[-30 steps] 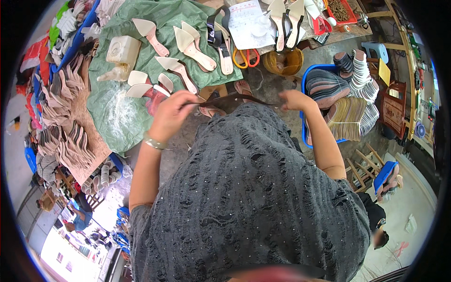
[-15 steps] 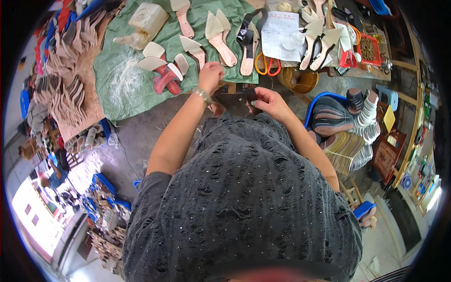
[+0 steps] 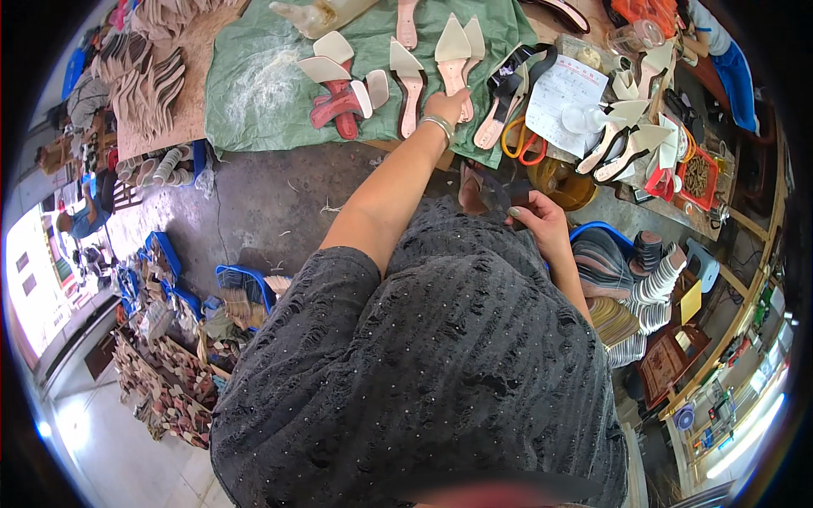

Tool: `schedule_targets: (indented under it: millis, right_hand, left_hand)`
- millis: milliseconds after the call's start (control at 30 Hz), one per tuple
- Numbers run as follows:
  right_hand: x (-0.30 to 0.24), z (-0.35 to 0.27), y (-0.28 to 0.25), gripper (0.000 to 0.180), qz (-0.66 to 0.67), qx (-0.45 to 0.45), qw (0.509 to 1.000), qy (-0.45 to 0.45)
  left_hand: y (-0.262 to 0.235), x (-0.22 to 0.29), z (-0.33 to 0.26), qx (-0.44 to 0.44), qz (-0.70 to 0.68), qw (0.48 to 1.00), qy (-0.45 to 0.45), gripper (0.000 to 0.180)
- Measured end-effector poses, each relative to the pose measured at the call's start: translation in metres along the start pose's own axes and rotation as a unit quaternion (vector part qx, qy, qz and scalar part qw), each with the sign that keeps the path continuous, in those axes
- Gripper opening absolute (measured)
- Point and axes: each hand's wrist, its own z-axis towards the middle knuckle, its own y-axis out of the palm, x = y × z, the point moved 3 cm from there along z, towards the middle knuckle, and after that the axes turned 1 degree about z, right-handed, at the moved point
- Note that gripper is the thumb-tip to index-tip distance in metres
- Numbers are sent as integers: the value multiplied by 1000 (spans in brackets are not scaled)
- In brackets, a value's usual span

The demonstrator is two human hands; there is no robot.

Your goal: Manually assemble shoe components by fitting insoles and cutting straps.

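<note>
My left hand [image 3: 449, 108] reaches forward onto the green cloth. Its fingers are closed at the heel end of a pink shoe sole with a white pointed toe piece [image 3: 453, 49]; a second such toe piece stands close behind it. Low in front of my body, my right hand [image 3: 544, 223] pinches a dark strap [image 3: 506, 196], partly lost against the shadow. Left of my left hand lies another white-toed sole [image 3: 407, 80]. To its right rests a sole with black straps [image 3: 501, 102]. Red soles with white pieces [image 3: 343, 100] lie crossed farther left.
The green cloth [image 3: 246, 118] covers much of the bench. Orange-handled scissors [image 3: 525, 144], a paper sheet [image 3: 559, 106], a clear plastic cup [image 3: 584, 118] and a red basket [image 3: 699, 179] sit to the right. A yellowish bucket [image 3: 563, 182] stands below the bench edge. Stacked soles [image 3: 600, 262] fill a blue tub.
My left hand has gone forward from the cloth's near edge to the white-toed sole and closed at its heel end. My right hand keeps the dark strap low. The whole view has shifted.
</note>
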Motion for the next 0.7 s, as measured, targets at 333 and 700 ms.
schedule_targets:
  millis: [333, 700]
  right_hand:
    - [-1, 13, 9, 48, 31, -58, 997, -28]
    - [-55, -8, -2, 16, -58, 76, 912, -398]
  left_hand:
    - [-39, 31, -31, -339, -218, 910, 97, 28]
    - [-22, 118, -239, -355, -137, 885, 268, 41]
